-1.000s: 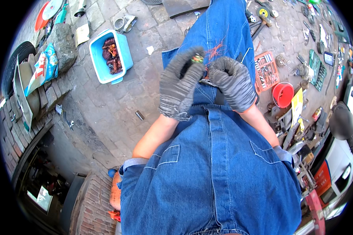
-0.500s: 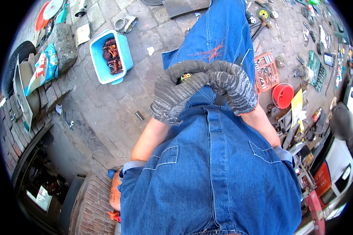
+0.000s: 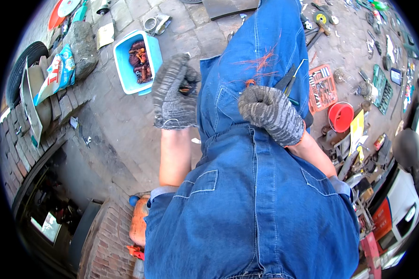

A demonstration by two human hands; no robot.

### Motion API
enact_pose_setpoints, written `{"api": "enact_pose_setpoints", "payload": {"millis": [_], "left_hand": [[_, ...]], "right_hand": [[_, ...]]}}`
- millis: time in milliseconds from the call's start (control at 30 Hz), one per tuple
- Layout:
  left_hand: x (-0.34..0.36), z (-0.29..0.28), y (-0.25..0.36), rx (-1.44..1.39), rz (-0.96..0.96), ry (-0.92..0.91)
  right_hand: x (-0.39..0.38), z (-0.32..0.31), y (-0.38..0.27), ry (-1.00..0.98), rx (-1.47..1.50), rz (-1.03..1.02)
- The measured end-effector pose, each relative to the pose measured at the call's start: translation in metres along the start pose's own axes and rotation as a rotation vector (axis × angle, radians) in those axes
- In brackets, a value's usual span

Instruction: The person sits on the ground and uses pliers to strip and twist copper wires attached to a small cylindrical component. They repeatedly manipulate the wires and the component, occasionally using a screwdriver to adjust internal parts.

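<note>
In a grey knitted glove, my left hand [image 3: 176, 95] is raised beside the left edge of my lap, next to the blue basin. Its fingers curl round a small dark part [image 3: 187, 87] with a coppery glint, mostly hidden. My right hand [image 3: 271, 111], gloved alike, is closed over my lap. A bit of copper wire [image 3: 250, 83] pokes out above its fingers; the rest is covered. Loose copper strands [image 3: 264, 61] lie on my denim-covered leg. Just beyond the right hand, a thin hooked tool [image 3: 293, 78] rests on the denim.
The light-blue basin [image 3: 156, 46] on the paving holds dark reddish copper windings [image 3: 140, 60]. At right are an orange socket set [image 3: 322, 88], a red bucket [image 3: 341, 116], a hammer [image 3: 320, 32] and scattered tools. A tyre [image 3: 21, 69] and stone [image 3: 83, 51] stand at left.
My hands were together over my lap around a small part. They have come apart: the left moved left toward the basin, the right slightly down. The hooked tool shows more fully.
</note>
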State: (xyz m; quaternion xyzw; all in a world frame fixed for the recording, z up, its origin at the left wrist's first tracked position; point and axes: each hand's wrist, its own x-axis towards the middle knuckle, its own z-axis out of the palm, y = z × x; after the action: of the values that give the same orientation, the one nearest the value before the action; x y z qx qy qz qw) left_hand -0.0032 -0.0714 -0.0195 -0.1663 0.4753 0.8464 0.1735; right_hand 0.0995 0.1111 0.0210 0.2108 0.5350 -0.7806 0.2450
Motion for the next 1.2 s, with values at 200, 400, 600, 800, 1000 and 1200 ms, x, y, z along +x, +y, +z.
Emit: {"api": "enact_pose_setpoints", "payload": {"millis": [200, 400, 600, 800, 1000, 1200], "left_hand": [[-0.023, -0.01, 0.02, 0.442, -0.049, -0.153], [-0.047, 0.015, 0.015, 0.501, -0.209, -0.351], [-0.043, 0.012, 0.013, 0.173, -0.309, -0.313], [-0.043, 0.01, 0.012, 0.211, -0.27, -0.283], [-0.043, 0.012, 0.012, 0.255, -0.259, -0.273], [-0.05, 0.019, 0.009, 0.254, -0.213, -0.197]], "right_hand": [[0.009, 0.005, 0.001, -0.017, 0.16, -0.022], [0.012, 0.008, -0.008, -0.064, 0.042, 0.039], [0.006, 0.006, -0.011, -0.052, 0.176, 0.009], [0.007, 0.004, -0.013, -0.107, 0.134, 0.06], [0.008, 0.003, -0.014, -0.085, -0.117, -0.04], [0.009, 0.003, -0.016, -0.083, -0.241, -0.068]]}}
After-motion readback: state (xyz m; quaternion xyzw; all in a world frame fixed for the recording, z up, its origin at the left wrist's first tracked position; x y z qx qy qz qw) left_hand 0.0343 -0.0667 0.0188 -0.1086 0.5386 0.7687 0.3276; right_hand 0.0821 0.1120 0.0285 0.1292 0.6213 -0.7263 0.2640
